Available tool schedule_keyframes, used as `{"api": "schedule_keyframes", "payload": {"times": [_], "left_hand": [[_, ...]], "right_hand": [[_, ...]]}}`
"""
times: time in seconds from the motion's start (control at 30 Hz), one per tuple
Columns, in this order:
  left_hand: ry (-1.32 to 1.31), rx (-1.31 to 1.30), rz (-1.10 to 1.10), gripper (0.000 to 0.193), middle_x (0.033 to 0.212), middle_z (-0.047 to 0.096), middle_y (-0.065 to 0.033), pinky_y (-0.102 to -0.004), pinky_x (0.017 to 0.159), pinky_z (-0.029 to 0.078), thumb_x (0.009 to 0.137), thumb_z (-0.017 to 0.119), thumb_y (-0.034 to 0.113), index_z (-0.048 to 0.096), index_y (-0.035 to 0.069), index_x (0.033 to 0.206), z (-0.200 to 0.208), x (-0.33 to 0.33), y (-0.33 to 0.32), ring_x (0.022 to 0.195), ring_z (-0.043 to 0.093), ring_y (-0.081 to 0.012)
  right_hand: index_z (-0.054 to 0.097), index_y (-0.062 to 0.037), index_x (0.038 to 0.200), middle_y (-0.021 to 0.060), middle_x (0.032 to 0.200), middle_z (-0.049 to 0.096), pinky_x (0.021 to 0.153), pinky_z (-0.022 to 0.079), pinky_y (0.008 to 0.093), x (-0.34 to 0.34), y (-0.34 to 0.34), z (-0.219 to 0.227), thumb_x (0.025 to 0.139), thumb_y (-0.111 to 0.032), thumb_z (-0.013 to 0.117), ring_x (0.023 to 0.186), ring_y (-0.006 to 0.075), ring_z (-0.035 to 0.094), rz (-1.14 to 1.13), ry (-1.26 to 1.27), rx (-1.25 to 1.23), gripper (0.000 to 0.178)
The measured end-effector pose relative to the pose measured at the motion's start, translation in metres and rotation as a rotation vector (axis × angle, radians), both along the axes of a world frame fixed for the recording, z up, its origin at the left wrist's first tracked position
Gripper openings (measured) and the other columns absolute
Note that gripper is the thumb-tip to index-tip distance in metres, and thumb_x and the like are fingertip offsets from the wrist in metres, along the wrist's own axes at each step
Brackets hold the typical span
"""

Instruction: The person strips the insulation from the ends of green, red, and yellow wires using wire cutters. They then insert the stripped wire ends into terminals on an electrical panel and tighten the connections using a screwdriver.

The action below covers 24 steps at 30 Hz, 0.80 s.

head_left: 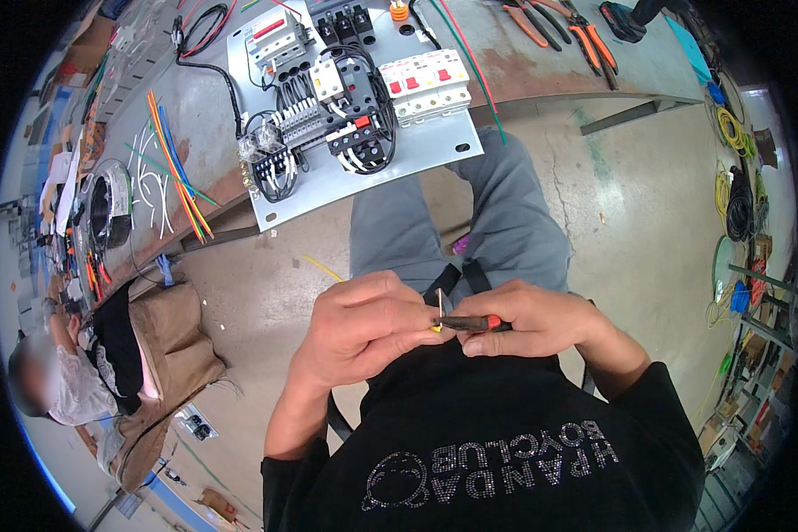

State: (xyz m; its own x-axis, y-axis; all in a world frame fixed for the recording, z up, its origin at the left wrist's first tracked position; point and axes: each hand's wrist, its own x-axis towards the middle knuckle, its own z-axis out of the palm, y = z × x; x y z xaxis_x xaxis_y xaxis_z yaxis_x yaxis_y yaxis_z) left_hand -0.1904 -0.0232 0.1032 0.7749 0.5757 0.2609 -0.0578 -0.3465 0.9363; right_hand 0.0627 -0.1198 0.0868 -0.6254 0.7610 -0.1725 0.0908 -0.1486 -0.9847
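My left hand is closed in a pinch on a thin yellow wire. One length of the wire sticks out past the knuckles, and a bit of yellow shows at the fingertips. My right hand grips small pliers with a red mark on the handle. Their dark jaws meet the wire just beyond my left fingertips, where a thin pale strand points up. Whether the jaws bite on the wire is too small to tell. Both hands are close together above my lap.
A metal mounting plate with breakers, terminal blocks and black wiring overhangs the table edge. Cut coloured wires lie left of it, orange-handled hand tools to the right. At the far left another person sits beside a brown-covered chair.
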Motion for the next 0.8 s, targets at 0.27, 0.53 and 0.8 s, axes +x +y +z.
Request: {"api": "schedule_keyframes", "payload": {"times": [0.27, 0.53, 0.8], "left_hand": [[0.009, 0.033, 0.019, 0.014, 0.083, 0.072, -0.0078, -0.0314, 0.059, 0.050, 0.087, 0.083, 0.011, 0.078, 0.004, 0.097, -0.002, 0.000, -0.002, 0.068, 0.066, -0.0209], [0.074, 0.002, 0.097, 0.009, 0.081, 0.070, -0.0081, -0.0313, 0.058, 0.049, 0.088, 0.081, 0.007, 0.075, 0.002, 0.093, -0.001, 0.008, -0.008, 0.067, 0.064, -0.0206], [0.095, -0.025, 0.176, 0.011, 0.078, 0.068, -0.0076, -0.0282, 0.057, 0.044, 0.088, 0.080, 0.006, 0.074, 0.000, 0.095, -0.007, 0.015, -0.018, 0.064, 0.058, -0.0158]], "right_hand": [[0.064, -0.0023, 0.121, 0.0136, 0.090, 0.067, 0.072, 0.053, 0.0410, -0.005, -0.003, 0.003, 0.099, -0.016, 0.070, 0.083, 0.0311, 0.071, -0.093, -0.075, 0.081, 0.026], [0.059, -0.0031, 0.113, 0.0141, 0.088, 0.060, 0.068, 0.051, 0.0461, -0.012, -0.007, -0.020, 0.082, 0.001, 0.073, 0.080, 0.0364, 0.066, -0.327, -0.290, 0.422, 0.035], [0.060, -0.0047, 0.118, 0.0142, 0.091, 0.061, 0.070, 0.052, 0.0465, -0.016, -0.009, -0.036, 0.080, 0.000, 0.073, 0.082, 0.0376, 0.065, -0.448, -0.381, 0.546, 0.041]]}}
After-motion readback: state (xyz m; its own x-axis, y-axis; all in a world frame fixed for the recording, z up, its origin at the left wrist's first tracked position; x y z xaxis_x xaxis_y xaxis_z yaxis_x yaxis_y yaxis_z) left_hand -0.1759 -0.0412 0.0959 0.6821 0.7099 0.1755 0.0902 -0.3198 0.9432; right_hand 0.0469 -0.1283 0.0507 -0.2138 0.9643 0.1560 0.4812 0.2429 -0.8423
